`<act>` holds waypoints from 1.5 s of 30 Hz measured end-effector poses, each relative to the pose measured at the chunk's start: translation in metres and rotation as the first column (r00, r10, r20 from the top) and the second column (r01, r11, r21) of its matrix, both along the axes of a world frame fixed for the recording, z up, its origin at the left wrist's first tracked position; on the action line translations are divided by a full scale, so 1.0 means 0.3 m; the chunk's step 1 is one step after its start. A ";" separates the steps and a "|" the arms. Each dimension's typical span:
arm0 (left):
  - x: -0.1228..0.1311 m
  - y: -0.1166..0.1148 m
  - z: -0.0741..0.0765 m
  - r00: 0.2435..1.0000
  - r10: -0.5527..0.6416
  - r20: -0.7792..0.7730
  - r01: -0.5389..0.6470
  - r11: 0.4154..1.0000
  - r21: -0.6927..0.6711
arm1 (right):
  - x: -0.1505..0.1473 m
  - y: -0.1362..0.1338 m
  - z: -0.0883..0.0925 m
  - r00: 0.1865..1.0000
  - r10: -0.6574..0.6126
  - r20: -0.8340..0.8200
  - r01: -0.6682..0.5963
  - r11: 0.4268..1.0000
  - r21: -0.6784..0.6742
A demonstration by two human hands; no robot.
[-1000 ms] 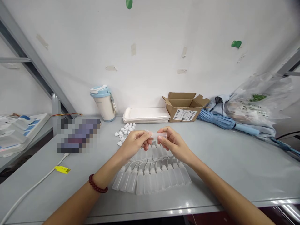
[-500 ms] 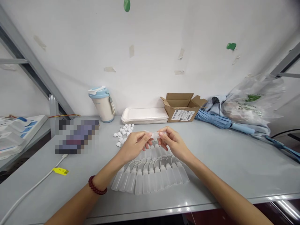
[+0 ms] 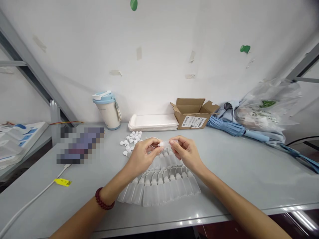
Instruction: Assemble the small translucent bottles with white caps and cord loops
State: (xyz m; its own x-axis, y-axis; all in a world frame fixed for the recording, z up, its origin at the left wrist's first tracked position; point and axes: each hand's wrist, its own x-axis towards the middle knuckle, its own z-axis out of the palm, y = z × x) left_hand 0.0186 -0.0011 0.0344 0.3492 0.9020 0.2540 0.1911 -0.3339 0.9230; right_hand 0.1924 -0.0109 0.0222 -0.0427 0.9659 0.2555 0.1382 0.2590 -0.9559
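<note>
My left hand and my right hand meet above the grey table, both pinched on one small translucent dropper bottle held sideways between them. The left fingers grip its tip end, the right fingers its body. Below the hands lie two rows of several similar capless bottles, side by side. A loose pile of small white caps sits just left of my left hand.
Along the wall stand a blue-lidded cup, a stack of white trays and an open cardboard box. A blue umbrella and plastic bag lie right. A blurred object and a white cable lie left.
Both hands have stayed together on the bottle, with only small finger shifts at its tip end. The view has drifted slightly.
</note>
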 end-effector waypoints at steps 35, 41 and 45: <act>-0.006 0.004 -0.002 0.961 -0.180 0.208 0.255 0.863 -0.435 | -0.004 -0.014 0.023 0.997 0.069 0.015 -0.069 0.997 -0.023; -0.010 0.002 0.002 0.961 -0.158 0.228 0.246 0.865 -0.438 | -0.003 -0.022 -0.004 0.964 -0.080 0.252 -0.010 0.942 0.336; -0.012 -0.005 -0.001 0.980 -0.192 0.055 0.200 0.950 -0.239 | -0.001 -0.032 -0.006 0.971 -0.096 0.220 0.036 0.964 0.265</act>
